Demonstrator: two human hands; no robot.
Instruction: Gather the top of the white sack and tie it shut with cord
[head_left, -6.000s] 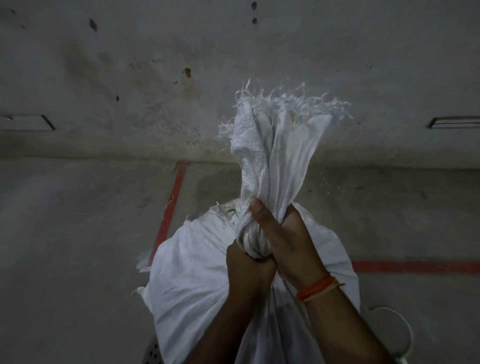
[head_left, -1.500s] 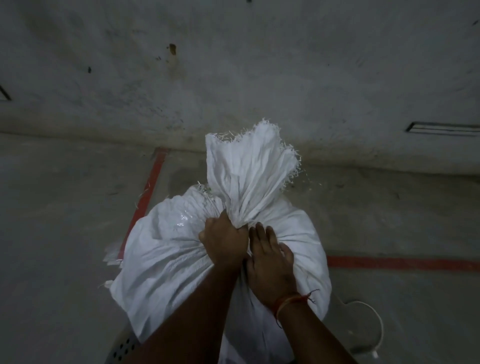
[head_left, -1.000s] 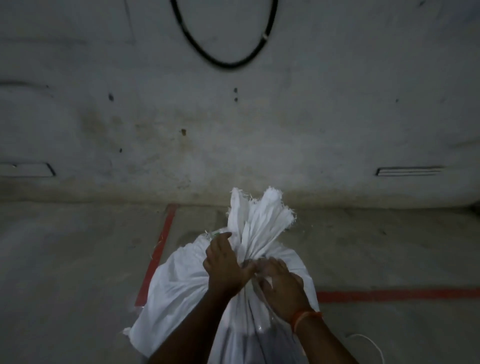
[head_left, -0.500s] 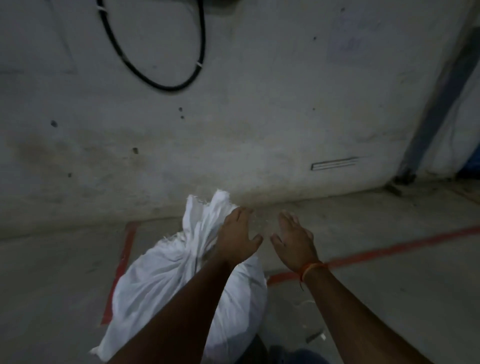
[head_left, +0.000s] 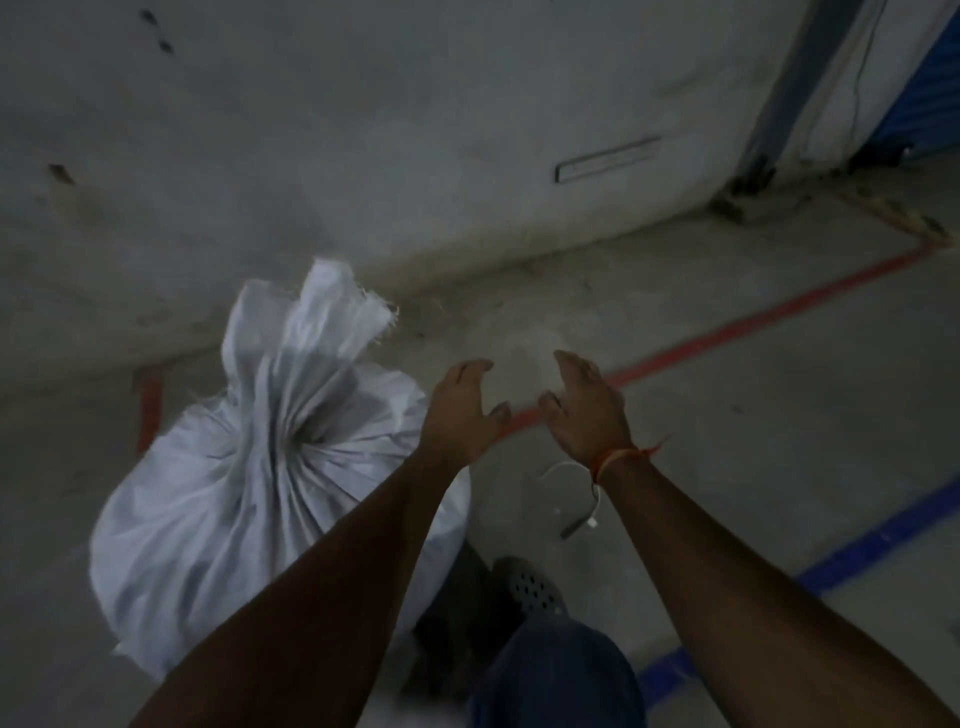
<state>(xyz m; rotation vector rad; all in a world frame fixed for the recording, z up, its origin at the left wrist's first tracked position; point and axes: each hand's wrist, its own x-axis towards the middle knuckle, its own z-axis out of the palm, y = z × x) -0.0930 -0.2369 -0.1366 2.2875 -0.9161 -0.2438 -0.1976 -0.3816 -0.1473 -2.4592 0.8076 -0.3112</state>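
The sack (head_left: 249, 499) stood on the floor (head_left: 727, 415) at lower left, close to the wall (head_left: 415, 130), its top gathered into pleats that converged on a pinched neck (head_left: 306, 441), above which the loose mouth (head_left: 306, 322) fanned upward; its long axis ran roughly upright, leaning slightly toward the wall. Both hands were off the sack and held in the air to its right, palms facing each other, fingers spread and lightly curled, holding nothing. The left hand (head_left: 460, 410) lay just beside the sack's right shoulder and was plainly the nearer; the right hand (head_left: 587, 405) was farther right, over the red floor line (head_left: 727, 332). The neck therefore lay left of, and nearer the viewer than, both hands, so a return to it would probably lead with the left. A thin pale cord (head_left: 571, 493) lay on the floor just below the right wrist, partly hidden by it, one end cut off from view. Whether any cord already circled the neck could not be made out in the dim, blurred frame. The left forearm covered the sack's lower right side.
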